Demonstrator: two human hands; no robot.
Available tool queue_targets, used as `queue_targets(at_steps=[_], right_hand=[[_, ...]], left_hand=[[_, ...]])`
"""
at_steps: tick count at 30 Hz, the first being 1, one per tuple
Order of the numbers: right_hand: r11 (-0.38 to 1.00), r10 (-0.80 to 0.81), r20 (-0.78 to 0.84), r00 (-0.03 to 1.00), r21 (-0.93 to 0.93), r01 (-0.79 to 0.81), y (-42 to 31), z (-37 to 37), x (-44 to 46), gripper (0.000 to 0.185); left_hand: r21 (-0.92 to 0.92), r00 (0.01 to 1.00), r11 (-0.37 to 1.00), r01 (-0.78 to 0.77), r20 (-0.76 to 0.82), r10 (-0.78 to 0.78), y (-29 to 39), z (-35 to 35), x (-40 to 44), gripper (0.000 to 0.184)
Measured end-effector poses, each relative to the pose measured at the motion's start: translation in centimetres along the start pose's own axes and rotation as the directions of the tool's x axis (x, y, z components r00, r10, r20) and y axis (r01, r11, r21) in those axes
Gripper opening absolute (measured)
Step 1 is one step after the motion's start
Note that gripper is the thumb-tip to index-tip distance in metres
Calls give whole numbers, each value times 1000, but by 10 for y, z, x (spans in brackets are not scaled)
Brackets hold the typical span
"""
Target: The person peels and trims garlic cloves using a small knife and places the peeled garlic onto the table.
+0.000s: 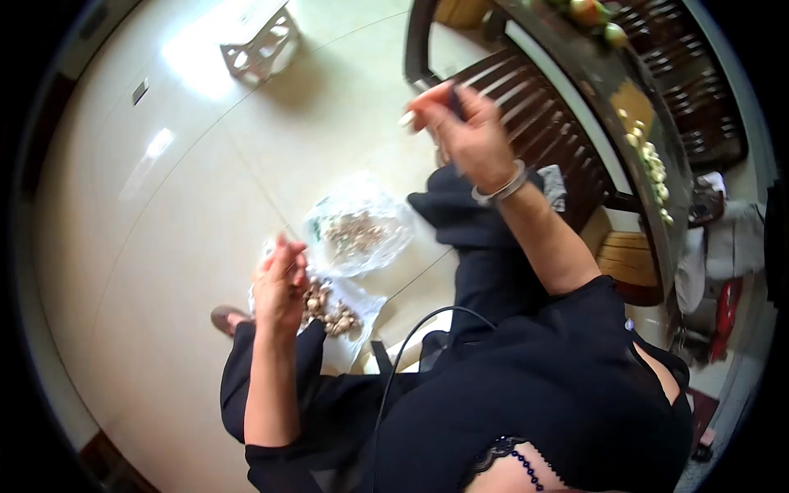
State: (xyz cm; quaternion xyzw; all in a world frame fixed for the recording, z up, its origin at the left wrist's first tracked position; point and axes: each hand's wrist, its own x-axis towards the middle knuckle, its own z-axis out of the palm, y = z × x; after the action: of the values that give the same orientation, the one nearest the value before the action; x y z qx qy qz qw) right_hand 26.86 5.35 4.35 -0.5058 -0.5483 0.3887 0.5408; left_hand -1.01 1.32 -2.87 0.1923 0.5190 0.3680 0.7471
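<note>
My right hand (477,144), with a bracelet at the wrist, is raised over my knee near the wooden bench. Its fingers pinch a small white garlic clove (407,119), and a dark, narrow object (455,102) shows between the fingers, too blurred to name. Lower on the left, my left hand (280,283) is closed with curled fingers; what is in them is hidden. Just beyond it, garlic bulbs (339,319) lie on a white plastic bag (368,306). A clear plastic bag (393,238) holding pale peelings or bits (353,232) stands on the floor between my hands.
At the right runs a dark table (670,123) bearing a row of white cloves (655,172) and some fruit (588,11). A slatted wooden bench (542,115) stands beside it. On the tiled floor (181,246), a pale stool (261,49) stands farther off. A black cable (403,353) crosses my lap.
</note>
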Motion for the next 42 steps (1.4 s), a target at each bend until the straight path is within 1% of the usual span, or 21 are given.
queue_targets(at_steps=[3,4,7,9,11,13,15,17,19,21,24,25,27,29,31,33,37,39,40,41,42], right_hand=[[971,-140,-280,950,-226,76,-14,-88,5,14],[916,-205,-352,913,-397,53,-18,-119,3,13],[598,-304,-478,824,-769,-225,-20,-224,-10,11],[352,-265,-508,820,-842,-409,-28,-265,-21,11],[233,-202,-526,826,-845,-481,-19,-311,-30,12],[197,-181,-547,817,-834,-515,-18,-323,-34,13],[184,-299,-543,785,-840,-511,-19,-323,-36,13],[270,-351,-523,777,-851,-450,-22,-308,-31,13],[486,-304,-441,844,-834,-261,-30,-248,-20,12],[751,-214,-294,931,-659,-35,-27,-177,-12,13],[842,35,25,999,-538,-16,-22,-57,-14,18],[856,134,145,980,-515,-41,-16,-27,-16,21],[879,139,385,913,-472,65,2,25,-26,28],[903,332,478,813,-410,-127,10,61,-34,28],[965,199,549,812,-256,-63,26,79,-42,26],[972,220,510,831,-187,-143,37,86,-44,27],[984,131,586,800,-178,-31,40,89,-41,22],[981,180,539,823,-160,-110,33,97,-46,19],[989,125,532,837,1,-148,44,100,-49,16],[989,125,536,835,2,-149,44,100,-48,16],[947,226,539,811,73,-313,40,98,-46,16]], left_hand=[[-100,994,992,75,81,-67,0,-2,0,27],[-101,993,992,71,99,-61,0,-1,-1,27],[-76,988,988,132,97,-124,-6,-2,0,25],[-122,982,983,136,145,-118,-11,-4,5,24],[-128,985,982,142,121,-126,-9,1,3,27],[-139,969,974,177,200,-147,-10,2,7,28],[-104,970,980,172,190,-150,-6,11,3,28],[-73,975,984,164,161,-151,-5,19,2,27],[-9,950,997,70,305,-64,-7,16,3,27],[-3,953,998,68,296,-64,-6,20,-1,25],[-33,927,997,66,372,-49,-6,20,1,25],[-27,917,990,138,381,-117,-1,21,-1,28],[-52,913,987,151,391,-119,-3,15,1,30],[-91,946,987,131,311,-97,-2,14,-1,29],[-135,958,981,136,271,-96,1,14,-3,28],[-129,981,987,95,183,-71,2,13,-4,25],[-126,976,989,76,212,-48,-2,9,-2,25],[-111,977,992,60,211,-35,-5,9,-2,26],[-105,978,993,46,209,-23,-5,11,-2,26],[-97,978,995,33,208,-12,-4,13,-2,26],[-182,974,981,63,226,-21,-3,13,-2,27]])
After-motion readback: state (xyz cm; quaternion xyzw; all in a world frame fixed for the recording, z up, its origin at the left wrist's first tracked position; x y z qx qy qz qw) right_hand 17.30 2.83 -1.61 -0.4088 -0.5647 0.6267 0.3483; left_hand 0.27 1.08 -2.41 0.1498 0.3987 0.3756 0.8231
